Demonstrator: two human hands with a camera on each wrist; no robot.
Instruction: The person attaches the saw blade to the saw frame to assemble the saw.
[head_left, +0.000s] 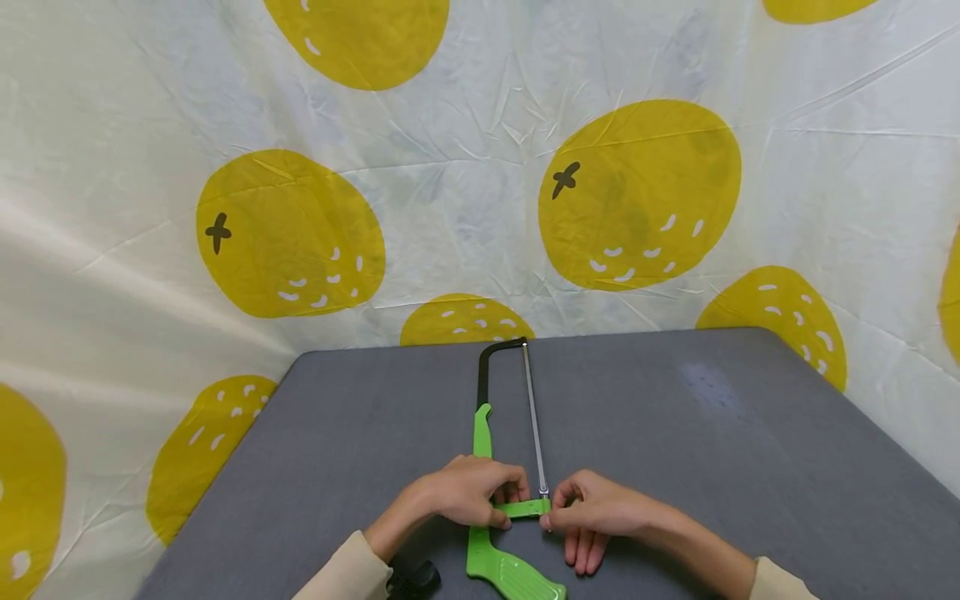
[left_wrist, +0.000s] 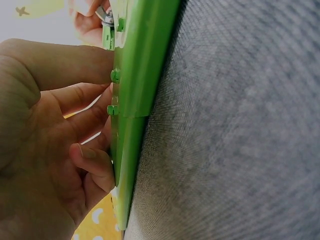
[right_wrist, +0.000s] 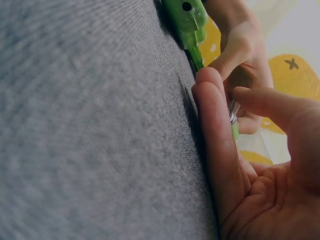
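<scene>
A hacksaw with a green handle [head_left: 517,575], black front bow [head_left: 483,375] and thin metal blade [head_left: 533,417] lies flat, its far end pointing away from me. My left hand [head_left: 472,492] holds the green frame where the short crossbar [head_left: 525,508] branches off; in the left wrist view its thumb and fingers lie against the green frame [left_wrist: 145,65] beside small green studs. At the crossbar's outer end, my right hand [head_left: 600,504] pinches a small metal wing nut [right_wrist: 233,111] between thumb and index finger. Its other fingers rest on the grey cloth, partly covering the nut.
The grey cloth-covered table [head_left: 360,417] spreads on both sides of the saw. A white curtain with yellow fruit prints [head_left: 465,225] hangs behind and beside it. Near my left sleeve sits a black object [head_left: 416,579], cut off by the lower edge.
</scene>
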